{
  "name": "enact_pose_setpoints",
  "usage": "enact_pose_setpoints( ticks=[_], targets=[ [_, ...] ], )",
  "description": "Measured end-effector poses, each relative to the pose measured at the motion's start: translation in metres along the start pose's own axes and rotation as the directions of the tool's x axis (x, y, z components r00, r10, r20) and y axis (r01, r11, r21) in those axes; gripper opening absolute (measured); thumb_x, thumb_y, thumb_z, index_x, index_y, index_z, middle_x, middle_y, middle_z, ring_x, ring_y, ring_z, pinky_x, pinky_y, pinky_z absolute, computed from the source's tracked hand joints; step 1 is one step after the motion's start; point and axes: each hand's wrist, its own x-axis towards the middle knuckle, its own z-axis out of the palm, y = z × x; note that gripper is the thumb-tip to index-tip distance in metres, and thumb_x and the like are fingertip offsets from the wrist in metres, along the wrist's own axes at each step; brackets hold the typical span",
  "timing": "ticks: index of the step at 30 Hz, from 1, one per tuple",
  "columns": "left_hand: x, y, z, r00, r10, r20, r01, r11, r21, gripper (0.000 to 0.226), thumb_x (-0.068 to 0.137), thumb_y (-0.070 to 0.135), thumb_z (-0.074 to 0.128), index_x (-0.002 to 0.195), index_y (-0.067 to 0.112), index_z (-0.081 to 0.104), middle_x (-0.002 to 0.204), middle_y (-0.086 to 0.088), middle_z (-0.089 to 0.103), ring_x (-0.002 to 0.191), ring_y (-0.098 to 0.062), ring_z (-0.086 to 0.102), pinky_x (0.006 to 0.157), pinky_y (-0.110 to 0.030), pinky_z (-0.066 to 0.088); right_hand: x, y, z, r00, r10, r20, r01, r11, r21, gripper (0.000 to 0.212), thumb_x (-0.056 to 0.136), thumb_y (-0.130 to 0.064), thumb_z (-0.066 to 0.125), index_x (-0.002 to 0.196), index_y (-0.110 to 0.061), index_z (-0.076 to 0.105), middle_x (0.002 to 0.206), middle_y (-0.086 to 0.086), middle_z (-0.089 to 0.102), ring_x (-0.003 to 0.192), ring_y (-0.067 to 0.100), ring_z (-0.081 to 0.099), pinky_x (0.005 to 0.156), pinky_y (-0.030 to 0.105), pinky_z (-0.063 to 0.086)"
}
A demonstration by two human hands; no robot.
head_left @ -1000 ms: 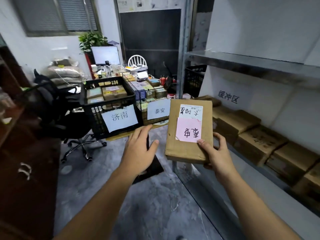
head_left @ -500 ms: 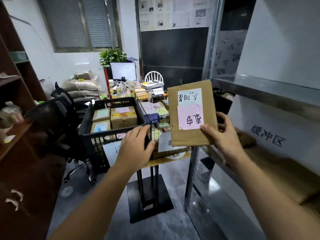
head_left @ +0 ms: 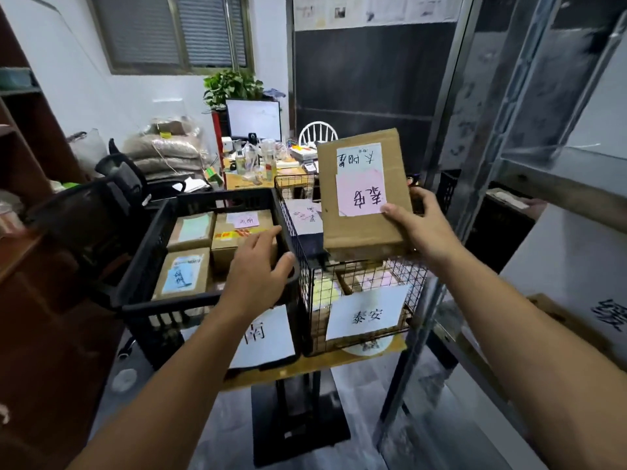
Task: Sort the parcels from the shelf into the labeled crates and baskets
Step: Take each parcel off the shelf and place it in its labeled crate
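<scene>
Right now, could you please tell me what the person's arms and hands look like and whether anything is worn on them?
The left forearm and right forearm are bare to the picture's edge: no sleeves show. The left hand and right hand are bare too, with no gloves, watch, bracelet or visible rings.

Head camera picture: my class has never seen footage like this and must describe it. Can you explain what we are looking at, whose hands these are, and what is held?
There is no robot here. A person wears one camera on the head, so you look forward and down along both bare arms. The right hand holds a flat brown cardboard parcel with a pink note above a black wire basket bearing a white label. The left hand, fingers straight, rests on the near corner of a black plastic crate holding several brown boxes. Both containers stand on a small wooden table.
</scene>
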Motion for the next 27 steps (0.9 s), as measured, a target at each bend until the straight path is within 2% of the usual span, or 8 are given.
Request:
enact_pose_setpoints(
  ticks=[4,8,11,14,16,19,23,27],
  targets=[
    [0.057,-0.026,0.014,1.000,-0.022,0.011,0.022,0.999,-0.041,0.052,0.098,0.032,0.056,0.147,0.019,0.042,0.145,-0.003,0.047,0.135,-0.019,0.039,0.105,-0.030,0.031,0.068,0.007,0.027,0.990,0.137,0.017,-0.137,0.991,0.004,0.073,0.090,-0.042,0.074,0.149,-0.032,0.033,0.134,0.001,0.052,0.099,0.021,0.059,0.058,0.038,0.055],
    [0.105,-0.047,0.033,0.997,-0.050,0.052,0.053,0.997,-0.060,0.054,0.099,0.033,0.055,0.149,0.020,0.040,0.145,-0.002,0.046,0.135,-0.018,0.036,0.101,-0.027,0.028,0.114,0.039,0.048,0.946,0.299,0.128,-0.276,0.946,-0.171,0.065,0.091,-0.038,0.073,0.144,-0.027,0.038,0.136,0.010,0.054,0.091,0.016,0.056,0.079,0.037,0.047],
    [0.124,-0.058,0.042,0.996,-0.058,0.063,0.063,0.994,-0.090,0.054,0.098,0.033,0.056,0.149,0.019,0.040,0.145,-0.002,0.046,0.136,-0.019,0.038,0.110,-0.034,0.031,0.132,0.064,0.060,0.868,0.452,0.207,-0.381,0.872,-0.309,0.058,0.090,-0.044,0.073,0.137,-0.034,0.040,0.127,0.009,0.058,0.098,0.026,0.061,0.086,0.043,0.054],
    [0.136,-0.066,0.048,0.995,-0.083,0.058,0.089,0.991,-0.102,0.054,0.098,0.031,0.057,0.147,0.018,0.042,0.146,-0.001,0.048,0.136,-0.017,0.038,0.114,-0.036,0.031,0.146,0.079,0.069,0.772,0.572,0.278,-0.443,0.797,-0.410,0.056,0.091,-0.049,0.068,0.135,-0.035,0.036,0.118,0.009,0.055,0.105,0.032,0.059,0.081,0.047,0.054],
    [0.144,-0.071,0.054,0.994,-0.100,0.050,0.105,0.990,-0.095,0.054,0.097,0.031,0.057,0.148,0.018,0.043,0.146,-0.001,0.047,0.137,-0.017,0.038,0.115,-0.037,0.031,0.158,0.092,0.071,0.740,0.595,0.313,-0.417,0.771,-0.481,0.060,0.092,-0.050,0.067,0.140,-0.033,0.036,0.118,0.004,0.054,0.111,0.031,0.056,0.092,0.048,0.050],
    [0.151,-0.072,0.064,0.990,-0.135,0.038,0.138,0.987,-0.083,0.055,0.098,0.032,0.057,0.148,0.017,0.042,0.148,-0.002,0.047,0.138,-0.017,0.037,0.115,-0.037,0.031,0.171,0.110,0.073,0.701,0.614,0.362,-0.374,0.749,-0.546,0.087,0.089,-0.050,0.071,0.158,-0.031,0.022,0.140,0.010,0.050,0.119,0.030,0.055,0.104,0.049,0.047],
    [0.154,-0.066,0.080,0.983,-0.179,0.044,0.182,0.980,-0.083,0.056,0.098,0.036,0.057,0.149,0.021,0.040,0.148,0.000,0.046,0.138,-0.017,0.037,0.114,-0.041,0.035,0.174,0.113,0.088,0.696,0.598,0.396,-0.366,0.771,-0.521,0.088,0.096,-0.042,0.066,0.161,-0.034,0.008,0.156,0.017,0.034,0.113,0.037,0.053,0.076,0.050,0.055],
    [0.155,-0.065,0.093,0.976,-0.218,0.024,0.219,0.975,-0.035,0.055,0.097,0.033,0.059,0.147,0.019,0.042,0.145,-0.002,0.049,0.135,-0.017,0.040,0.110,-0.032,0.032,0.181,0.114,0.094,0.666,0.615,0.422,-0.394,0.771,-0.500,0.095,0.094,-0.038,0.070,0.159,-0.048,0.000,0.161,0.014,0.022,0.123,0.048,0.049,0.073,0.067,0.057]
  ],
)
